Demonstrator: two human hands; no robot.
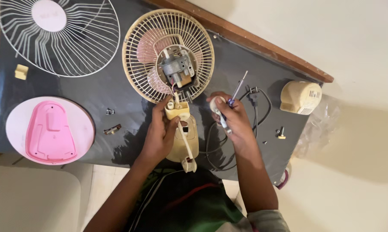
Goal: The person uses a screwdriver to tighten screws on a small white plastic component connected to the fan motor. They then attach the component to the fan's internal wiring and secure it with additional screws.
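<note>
A cream table fan lies face down on a dark table (95, 86), its rear grille (136, 64) around pink blades and a bare grey motor (177, 68). My left hand (161, 131) grips the cream neck piece (177, 111) just below the motor, where thin wires run in. The cream stand part (189, 141) lies under that hand. My right hand (230, 120) holds a screwdriver (238, 89) with a blue collar, its shaft pointing up and away from the fan, together with a white piece (219, 112).
A white wire front grille (58, 36) lies at top left. A round white and pink base (50, 131) sits at left. A cream motor cover (301, 97) rests at right. Black power cord (256, 107), loose screws (110, 111) and a small cream clip (21, 71) lie about.
</note>
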